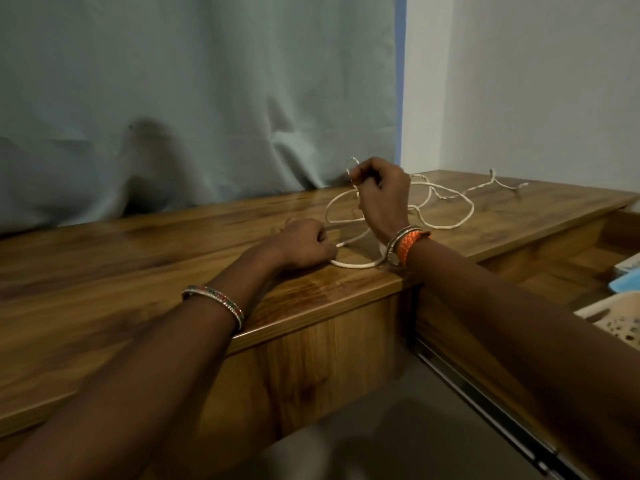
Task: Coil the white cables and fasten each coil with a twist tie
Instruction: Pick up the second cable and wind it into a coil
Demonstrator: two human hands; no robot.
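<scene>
A glossy brown wooden countertop (145, 268) with a dark streaked grain is running across the room, its front edge catching the light. Behind it a pale grey-green fabric curtain (194, 98) is hanging in soft creases, its hem bunching where it is meeting the wood. A narrow blue strip (400, 74) is showing along the curtain's right edge, and a plain white wall (526, 81) is standing beyond it. Down on the right a lower wooden shelf (568, 268) is holding a light blue item (623, 283) and a cream speckled one (616, 322) — both too cropped to identify. Below, a dark metal rail (485, 403) is slanting away.
</scene>
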